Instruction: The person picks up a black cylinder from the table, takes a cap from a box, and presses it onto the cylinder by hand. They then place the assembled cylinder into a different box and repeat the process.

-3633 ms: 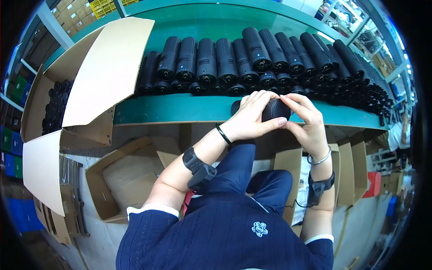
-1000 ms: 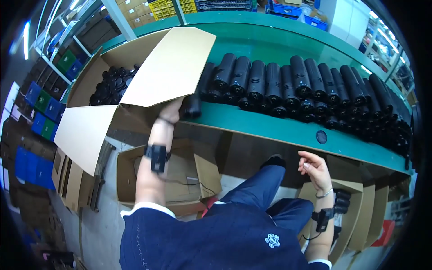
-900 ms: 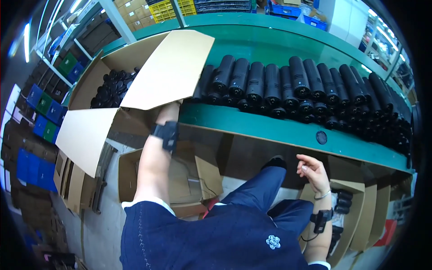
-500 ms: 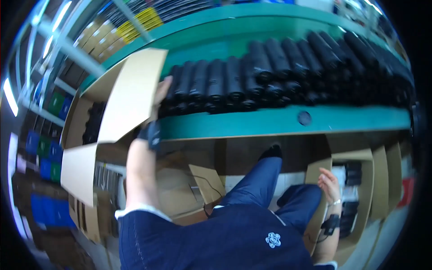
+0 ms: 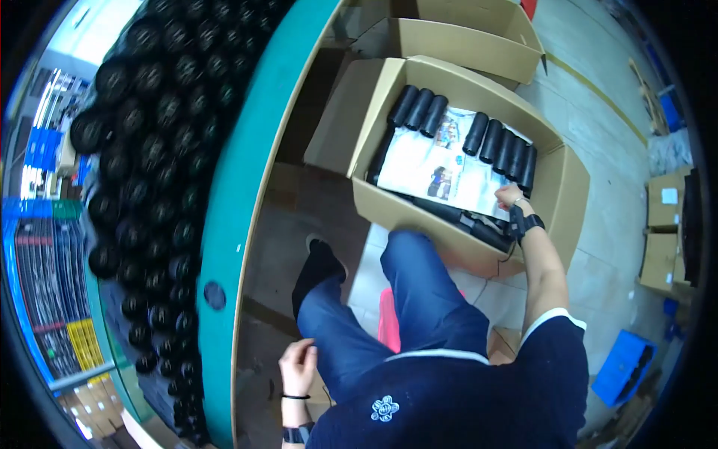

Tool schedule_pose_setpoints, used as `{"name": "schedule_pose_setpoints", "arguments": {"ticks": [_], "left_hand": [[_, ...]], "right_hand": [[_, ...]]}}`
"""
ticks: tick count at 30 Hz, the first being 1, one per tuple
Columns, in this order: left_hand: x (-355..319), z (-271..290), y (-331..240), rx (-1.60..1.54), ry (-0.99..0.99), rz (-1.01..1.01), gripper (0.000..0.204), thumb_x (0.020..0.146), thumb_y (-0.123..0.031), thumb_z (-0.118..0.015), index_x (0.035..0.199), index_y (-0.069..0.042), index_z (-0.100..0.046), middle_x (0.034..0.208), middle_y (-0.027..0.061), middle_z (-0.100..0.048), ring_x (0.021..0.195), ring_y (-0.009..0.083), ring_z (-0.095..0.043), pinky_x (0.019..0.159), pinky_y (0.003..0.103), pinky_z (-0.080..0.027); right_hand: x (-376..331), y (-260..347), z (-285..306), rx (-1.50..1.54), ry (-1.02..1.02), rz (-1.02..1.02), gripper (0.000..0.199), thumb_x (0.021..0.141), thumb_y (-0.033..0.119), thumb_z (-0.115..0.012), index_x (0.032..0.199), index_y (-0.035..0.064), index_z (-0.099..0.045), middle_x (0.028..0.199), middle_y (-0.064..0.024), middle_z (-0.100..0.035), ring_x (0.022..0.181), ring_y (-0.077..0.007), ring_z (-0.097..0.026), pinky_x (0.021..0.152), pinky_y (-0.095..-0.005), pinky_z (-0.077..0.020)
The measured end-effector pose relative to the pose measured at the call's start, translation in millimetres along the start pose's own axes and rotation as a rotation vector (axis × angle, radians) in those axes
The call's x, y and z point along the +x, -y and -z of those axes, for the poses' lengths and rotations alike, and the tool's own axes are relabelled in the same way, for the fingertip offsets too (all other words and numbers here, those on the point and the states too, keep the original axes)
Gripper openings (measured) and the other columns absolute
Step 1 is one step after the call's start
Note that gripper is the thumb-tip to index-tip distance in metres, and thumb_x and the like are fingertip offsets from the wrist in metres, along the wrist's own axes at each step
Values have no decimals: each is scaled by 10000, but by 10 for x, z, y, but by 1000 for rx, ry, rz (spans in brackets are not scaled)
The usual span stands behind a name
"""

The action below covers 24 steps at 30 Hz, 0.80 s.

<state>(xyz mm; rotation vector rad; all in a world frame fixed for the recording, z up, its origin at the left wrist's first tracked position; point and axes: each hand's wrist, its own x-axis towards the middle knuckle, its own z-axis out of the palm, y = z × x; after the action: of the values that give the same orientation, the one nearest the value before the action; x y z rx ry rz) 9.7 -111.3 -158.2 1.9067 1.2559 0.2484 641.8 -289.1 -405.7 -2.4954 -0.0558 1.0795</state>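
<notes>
My right hand is down in an open cardboard carton on the floor to my right. Its fingers are curled at the edge of a white printed sheet, beside the near end of a row of black cylinders. Whatever those fingers grip, if anything, is hidden. Three more black cylinders lie on the sheet's far left side, and others show beneath it. By my thigh hangs my left hand, loosely bent, thumb apart, with nothing in it.
A green workbench runs along my left, stacked with many black cylinders. Another open carton stands beyond the first. Brown boxes and a blue bin stand at the right. Something pink shows between my legs.
My view has swung right, from the bench to the floor carton. The left hand has left the stacked cylinders and come down beside my leg. My right hand has reached into the carton.
</notes>
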Motion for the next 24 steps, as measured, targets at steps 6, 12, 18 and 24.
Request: {"name": "schedule_pose_setpoints", "arguments": {"ticks": [6, 12, 18, 24], "left_hand": [[696, -309, -313, 122, 252, -45, 187, 845, -61, -661, 1028, -25, -679, 892, 109, -665, 736, 185, -635, 604, 266, -483], [941, -320, -182, 128, 136, 94, 164, 853, -69, -657, 1011, -27, -677, 878, 105, -660, 757, 189, -636, 636, 279, -489], [1305, -513, -484, 29, 214, 32, 156, 868, -77, -648, 1012, -23, -676, 884, 100, -662, 755, 170, -628, 652, 275, -494], [1565, -637, -837, -215, 233, -128, 235, 885, -57, -628, 1119, -38, -638, 972, 54, -622, 859, 140, -610, 786, 271, -505]], "right_hand": [[655, 1004, -536, -316, -323, 151, 308, 859, 147, -557, 1114, -11, -632, 1198, -264, -594, 1125, -407, -574, 961, -447, -472], [1220, 1632, -961, -119, -504, -100, 614, 873, 379, -649, 1246, -58, -432, 1200, -262, -585, 1082, -388, -614, 901, -453, -513], [1462, 926, -739, 284, -336, 290, 711, 804, 364, -703, 1264, -116, -451, 1095, -304, -633, 1045, -414, -621, 900, -424, -488], [-897, 1110, -1150, 204, -17, 1016, 776, 862, 119, -643, 1488, -16, -203, 1359, -136, -448, 1087, -155, -534, 885, -308, -480]]}}
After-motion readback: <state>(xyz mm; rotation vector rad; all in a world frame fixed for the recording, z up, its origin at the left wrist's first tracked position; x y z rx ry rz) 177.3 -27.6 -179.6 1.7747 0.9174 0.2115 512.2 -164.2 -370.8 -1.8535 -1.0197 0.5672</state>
